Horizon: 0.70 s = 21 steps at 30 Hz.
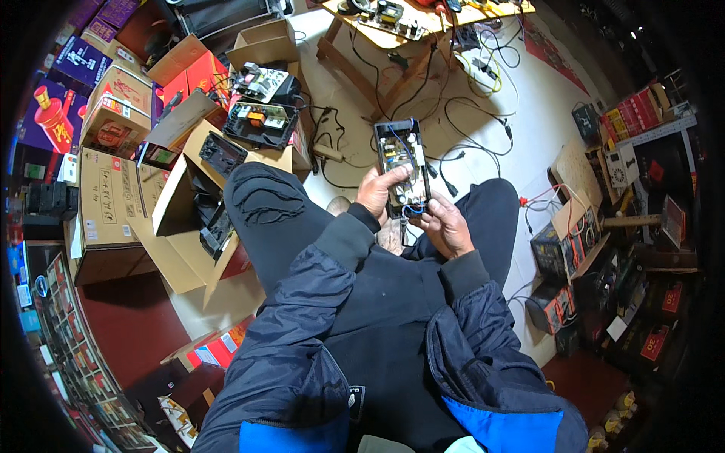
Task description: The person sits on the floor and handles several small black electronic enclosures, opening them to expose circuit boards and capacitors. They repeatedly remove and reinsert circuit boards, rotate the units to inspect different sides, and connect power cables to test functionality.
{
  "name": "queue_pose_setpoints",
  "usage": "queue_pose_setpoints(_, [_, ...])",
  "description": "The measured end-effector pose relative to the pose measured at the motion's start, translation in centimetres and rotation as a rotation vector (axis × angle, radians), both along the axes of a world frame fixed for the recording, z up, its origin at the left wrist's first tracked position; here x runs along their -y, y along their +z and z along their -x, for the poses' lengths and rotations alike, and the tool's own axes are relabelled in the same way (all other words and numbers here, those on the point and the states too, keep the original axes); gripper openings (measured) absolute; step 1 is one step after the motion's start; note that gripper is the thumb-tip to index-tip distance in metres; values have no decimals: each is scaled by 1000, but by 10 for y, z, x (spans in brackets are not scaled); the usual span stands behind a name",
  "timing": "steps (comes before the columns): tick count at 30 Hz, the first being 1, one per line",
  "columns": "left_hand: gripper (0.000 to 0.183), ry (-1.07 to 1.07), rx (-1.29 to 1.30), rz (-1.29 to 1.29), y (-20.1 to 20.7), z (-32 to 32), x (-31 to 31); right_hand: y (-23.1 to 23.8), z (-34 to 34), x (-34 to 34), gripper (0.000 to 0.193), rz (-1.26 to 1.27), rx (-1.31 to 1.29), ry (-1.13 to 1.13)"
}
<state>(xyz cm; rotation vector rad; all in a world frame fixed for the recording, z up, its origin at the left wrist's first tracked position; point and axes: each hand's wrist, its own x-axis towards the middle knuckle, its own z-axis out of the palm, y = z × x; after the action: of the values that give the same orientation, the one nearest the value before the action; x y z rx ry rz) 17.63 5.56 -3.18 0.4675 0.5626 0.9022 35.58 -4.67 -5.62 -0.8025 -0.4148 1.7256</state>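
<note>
Above my lap I hold an open black plastic case with a circuit board (399,148) inside it. My left hand (377,193) grips its left side, the thumb laid across the board's components. At the lower right corner, my right hand (447,225) has its fingers closed by the case's edge, close to some thin blue wires (412,208). Whether those fingertips pinch the wires or the case itself is hard to make out. Both forearms, in dark jacket sleeves, reach up from the lower edge.
Beyond stands a wooden table (470,13) with boards and tools on it. Black cables (468,143) trail over the floor. To the left, open cartons (189,260) hold black casings, with another opened circuit board unit (260,121) on top. Batteries and boxes (563,245) line the right.
</note>
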Motion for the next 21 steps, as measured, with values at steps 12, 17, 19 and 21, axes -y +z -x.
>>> queue_pose_setpoints(12, [53,-33,112,166,12,-2,-4,5,-1,1,57,21,34,-26])
queue_pose_setpoints(17, [60,-11,115,135,11,-6,-6,8,-2,0,53,1,29,-26])
queue_pose_setpoints(19, [63,-18,135,110,11,-5,-6,9,-3,0,52,-33,1,-18])
queue_pose_setpoints(21, [65,-27,128,113,11,-5,-7,10,-3,0,52,10,38,-35])
